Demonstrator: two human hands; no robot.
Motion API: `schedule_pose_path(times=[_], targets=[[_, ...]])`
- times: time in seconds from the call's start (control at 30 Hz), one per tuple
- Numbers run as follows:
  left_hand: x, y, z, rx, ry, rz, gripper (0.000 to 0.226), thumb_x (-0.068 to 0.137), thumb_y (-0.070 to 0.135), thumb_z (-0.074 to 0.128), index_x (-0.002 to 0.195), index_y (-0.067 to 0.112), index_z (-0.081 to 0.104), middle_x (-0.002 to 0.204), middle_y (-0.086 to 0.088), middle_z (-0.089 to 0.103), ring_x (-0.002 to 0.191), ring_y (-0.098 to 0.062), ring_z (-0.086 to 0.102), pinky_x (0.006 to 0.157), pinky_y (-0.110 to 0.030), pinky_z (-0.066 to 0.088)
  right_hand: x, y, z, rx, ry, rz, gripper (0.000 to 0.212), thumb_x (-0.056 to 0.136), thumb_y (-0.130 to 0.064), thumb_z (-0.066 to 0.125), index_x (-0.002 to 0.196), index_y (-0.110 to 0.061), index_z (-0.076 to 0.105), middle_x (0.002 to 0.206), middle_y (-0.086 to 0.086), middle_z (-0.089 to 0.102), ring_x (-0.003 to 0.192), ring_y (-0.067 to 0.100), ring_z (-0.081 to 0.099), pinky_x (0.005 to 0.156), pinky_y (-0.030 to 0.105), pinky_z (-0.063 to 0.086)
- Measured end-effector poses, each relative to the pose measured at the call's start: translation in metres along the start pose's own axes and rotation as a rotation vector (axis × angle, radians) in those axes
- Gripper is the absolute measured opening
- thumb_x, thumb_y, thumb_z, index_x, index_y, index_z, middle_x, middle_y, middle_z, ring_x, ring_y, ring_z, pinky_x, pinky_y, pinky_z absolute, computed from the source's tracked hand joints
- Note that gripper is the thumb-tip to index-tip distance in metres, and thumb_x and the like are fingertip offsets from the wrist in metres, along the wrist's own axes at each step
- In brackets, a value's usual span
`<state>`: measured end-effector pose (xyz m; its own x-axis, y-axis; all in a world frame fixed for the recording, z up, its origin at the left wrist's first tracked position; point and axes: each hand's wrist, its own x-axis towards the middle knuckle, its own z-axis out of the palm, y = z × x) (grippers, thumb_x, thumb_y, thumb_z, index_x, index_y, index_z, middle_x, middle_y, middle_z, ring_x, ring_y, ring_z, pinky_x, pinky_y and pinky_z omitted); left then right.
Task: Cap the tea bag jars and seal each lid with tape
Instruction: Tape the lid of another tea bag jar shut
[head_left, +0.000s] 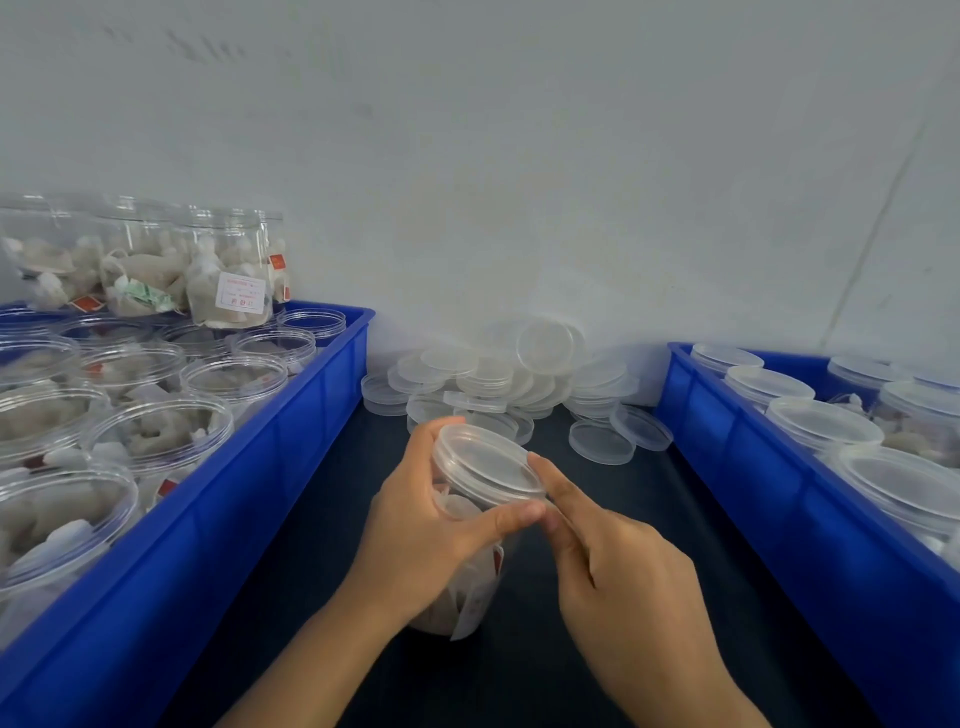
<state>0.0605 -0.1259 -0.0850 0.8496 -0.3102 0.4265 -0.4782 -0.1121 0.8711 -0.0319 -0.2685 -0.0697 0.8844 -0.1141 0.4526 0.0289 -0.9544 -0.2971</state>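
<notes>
While the left blue crate (291, 467) sits along the left edge of the dark worktop (322, 545), it holds rows of uncapped clear jars (156, 431) packed w/ tea bags, plus a second tier of jars (228, 270) standing on top at the back near the wall, one w/ a white label in red print. Just right of that crate, at centre, the left hand (415, 545) wraps round a tea bag jar (467, 582) that stands on the worktop, thumb across the front just under the rim, fingers curled round the far side, so its grip is closed on the jar body. A clear lid (488, 467) sits on the jar mouth, tilted, near edge lower than the far edge; can't tell if it's fully seated. The right hand (623, 587) comes in from the right, index finger extended and touching the lid's right rim, other fingers loosely curled, grip not closed round anything. Behind the hands, against the wall, lies a loose pile of spare lids (498, 379), some stacked, one leaning upright, two lying flat at the pile's right end. Further right, the right blue crate (779, 519) holds jars w/ lids on (821, 421), tea bags visible inside a few.
</notes>
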Motion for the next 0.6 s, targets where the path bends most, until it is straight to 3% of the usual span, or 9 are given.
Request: schedule_pose_path(times=[0.1,0.2,0.27,0.33,0.4,0.47,0.53,0.6], targets=[[-0.002,-0.001,0.002,0.054,0.058,0.039,0.078,0.047,0.077,0.075,0.113,0.047,0.046,0.108,0.033,0.058,0.103,0.010,0.057,0.079,-0.004,0.045,0.000,-0.001,0.002,0.028,-0.021,0.024,0.046,0.098,-0.048,0.019,0.136,-0.067,0.000,0.076,-0.022,0.041,0.073,0.001,0.049,0.065,0.017,0.045],[-0.004,-0.002,0.004,0.062,0.137,0.047,0.073,0.046,0.074,0.074,0.108,0.047,0.048,0.105,0.032,0.060,0.098,0.009,0.060,0.076,-0.007,0.047,0.002,0.001,0.004,0.170,-0.054,0.070,0.045,0.097,-0.050,0.025,0.132,-0.073,0.009,0.077,-0.034,0.042,0.079,-0.015,0.049,0.062,0.011,0.040],[-0.003,-0.002,0.003,0.034,0.161,0.021,0.073,0.044,0.073,0.075,0.107,0.045,0.050,0.103,0.032,0.061,0.095,0.009,0.061,0.073,-0.009,0.049,0.003,0.005,0.004,0.296,-0.110,0.162,0.046,0.091,-0.062,0.024,0.132,-0.074,0.007,0.073,-0.028,0.050,0.076,-0.011,0.054,0.066,0.012,0.041],[-0.001,-0.003,0.000,0.011,0.154,-0.003,0.075,0.042,0.071,0.075,0.107,0.042,0.052,0.102,0.031,0.062,0.095,0.008,0.062,0.073,-0.011,0.049,0.005,0.008,0.004,0.372,-0.163,0.240,0.058,0.086,-0.071,0.026,0.139,-0.065,0.004,0.075,-0.017,0.057,0.079,-0.001,0.058,0.074,0.023,0.045],[-0.001,-0.003,-0.002,-0.008,0.121,-0.008,0.076,0.042,0.069,0.076,0.109,0.039,0.054,0.101,0.028,0.064,0.095,0.006,0.063,0.075,-0.013,0.050,0.007,0.011,0.001,0.372,-0.202,0.297,0.071,0.082,-0.074,0.029,0.146,-0.048,0.013,0.095,-0.014,0.064,0.097,0.004,0.058,0.084,0.028,0.044],[-0.001,-0.002,-0.003,-0.045,0.079,-0.016,0.078,0.043,0.066,0.078,0.111,0.036,0.055,0.100,0.024,0.066,0.095,0.002,0.065,0.076,-0.016,0.052,0.008,0.011,-0.003,0.303,-0.222,0.321,0.080,0.076,-0.076,0.022,0.146,-0.039,0.026,0.124,-0.012,0.059,0.115,0.008,0.052,0.093,0.029,0.042],[-0.001,-0.001,-0.003,-0.103,0.032,-0.018,0.079,0.044,0.062,0.079,0.113,0.029,0.058,0.100,0.019,0.069,0.094,-0.001,0.067,0.075,-0.016,0.053,0.009,0.011,-0.008,0.243,-0.204,0.271,0.084,0.067,-0.078,0.015,0.141,-0.042,0.033,0.130,-0.015,0.056,0.117,0.005,0.051,0.089,0.024,0.041],[0.001,0.000,-0.004,-0.140,-0.015,-0.018,0.078,0.046,0.058,0.080,0.113,0.024,0.060,0.100,0.014,0.071,0.093,-0.003,0.068,0.075,-0.014,0.052,0.011,0.014,-0.012,0.261,-0.186,0.222,0.074,0.070,-0.076,0.019,0.139,-0.053,0.031,0.131,-0.021,0.054,0.116,0.001,0.049,0.083,0.022,0.038]])
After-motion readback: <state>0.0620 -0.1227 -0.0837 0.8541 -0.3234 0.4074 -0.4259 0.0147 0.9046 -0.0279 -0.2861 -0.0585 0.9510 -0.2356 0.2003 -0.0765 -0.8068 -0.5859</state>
